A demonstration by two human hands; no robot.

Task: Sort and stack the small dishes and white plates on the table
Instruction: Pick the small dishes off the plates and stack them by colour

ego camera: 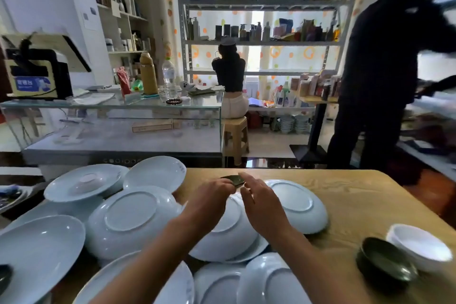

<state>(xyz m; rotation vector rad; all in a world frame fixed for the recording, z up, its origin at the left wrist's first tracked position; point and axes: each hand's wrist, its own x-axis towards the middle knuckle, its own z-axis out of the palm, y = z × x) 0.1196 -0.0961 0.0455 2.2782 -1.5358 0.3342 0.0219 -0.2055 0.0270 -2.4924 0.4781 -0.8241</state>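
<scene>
Several white plates lie overturned and overlapping on the wooden table (357, 195), among them a large upside-down plate (130, 219) at left centre and another (298, 205) to the right. My left hand (209, 201) pinches a small dark dish (234, 179) above the plates near the table's far edge. Just right of that dish, my right hand (261, 201) hovers with straight fingers, holding nothing. At the near right a stack of small dark dishes (385, 263) stands beside a stack of small white dishes (419, 245).
A glass counter (118, 106) with bottles and a machine stands beyond the table. One person sits on a stool (235, 136) at the shelves behind; another in dark clothes (377, 76) stands at the right. A dark dish edge (5, 276) shows at far left.
</scene>
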